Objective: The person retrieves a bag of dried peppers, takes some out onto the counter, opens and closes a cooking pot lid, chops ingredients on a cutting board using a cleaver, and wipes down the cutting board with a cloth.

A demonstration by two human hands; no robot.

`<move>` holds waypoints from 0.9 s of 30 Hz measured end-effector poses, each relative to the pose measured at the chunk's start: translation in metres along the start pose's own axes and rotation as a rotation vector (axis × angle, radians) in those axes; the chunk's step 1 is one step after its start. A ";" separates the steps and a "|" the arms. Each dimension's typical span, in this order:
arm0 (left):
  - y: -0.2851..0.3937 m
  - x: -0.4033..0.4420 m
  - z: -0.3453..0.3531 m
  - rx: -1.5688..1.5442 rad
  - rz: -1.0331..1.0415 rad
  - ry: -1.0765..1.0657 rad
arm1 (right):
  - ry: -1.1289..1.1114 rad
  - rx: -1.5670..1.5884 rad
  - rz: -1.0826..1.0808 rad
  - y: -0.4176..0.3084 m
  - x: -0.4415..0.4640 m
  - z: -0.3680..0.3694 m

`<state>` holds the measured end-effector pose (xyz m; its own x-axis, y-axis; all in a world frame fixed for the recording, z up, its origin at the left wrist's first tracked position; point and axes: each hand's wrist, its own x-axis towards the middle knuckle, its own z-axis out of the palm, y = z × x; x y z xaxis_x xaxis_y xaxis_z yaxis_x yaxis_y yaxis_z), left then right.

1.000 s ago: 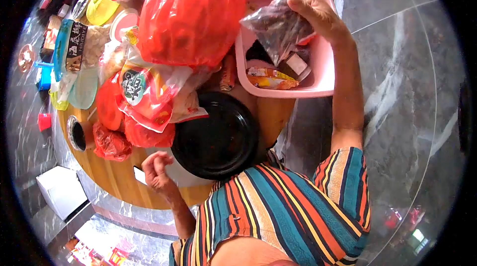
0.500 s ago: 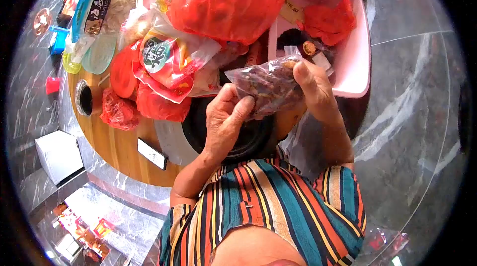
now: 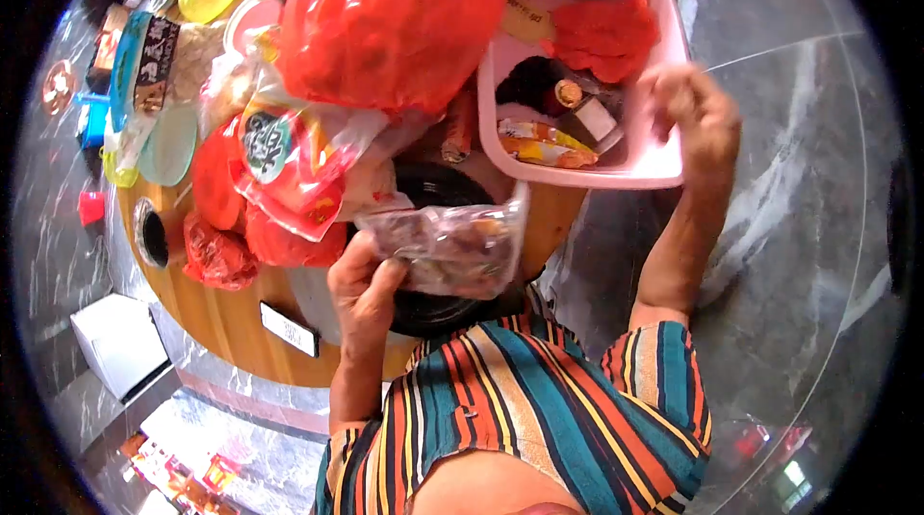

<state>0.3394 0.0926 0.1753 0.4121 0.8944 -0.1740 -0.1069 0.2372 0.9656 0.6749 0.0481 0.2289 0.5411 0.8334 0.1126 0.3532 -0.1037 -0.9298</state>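
My left hand (image 3: 364, 289) pinches the left end of a clear plastic bag (image 3: 462, 250) packed with dark reddish-brown pieces. The bag hangs over a round black pan or dish (image 3: 438, 186) on the table. My right hand (image 3: 698, 120) is over the right wall of a pink plastic bin (image 3: 568, 176), apart from the bag. Its fingers are curled and partly blurred, with a small dark reddish patch at their tips that I cannot make out. Inside the bin lie a red plastic bag (image 3: 604, 34), yellow-orange packets (image 3: 549, 143) and a bottle-like item with a cork-coloured top (image 3: 569, 93).
A large full red bag (image 3: 390, 19) stands left of the bin. A printed white-and-red bag (image 3: 274, 144), smaller red bags (image 3: 218, 251) and a jar (image 3: 151, 231) crowd the wooden table (image 3: 217, 308). A phone (image 3: 289, 327) lies near its front edge.
My right hand has let go of the clear bag and moved right to the bin's edge. My left hand has lowered the bag and moved it left. The view has shifted slightly.
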 end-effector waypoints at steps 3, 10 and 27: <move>-0.001 -0.004 -0.005 -0.096 0.028 0.064 | -0.019 -0.157 -0.078 0.027 0.066 -0.027; -0.012 -0.022 -0.018 -0.089 -0.130 -0.014 | -0.715 -0.888 0.206 0.113 0.117 0.026; -0.041 -0.027 -0.026 -0.045 -0.254 -0.096 | -0.659 -0.930 0.385 0.102 0.121 0.022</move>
<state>0.3089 0.0685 0.1353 0.5144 0.7648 -0.3880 -0.0282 0.4672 0.8837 0.7596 0.1500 0.1405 0.3332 0.7512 -0.5698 0.8164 -0.5322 -0.2243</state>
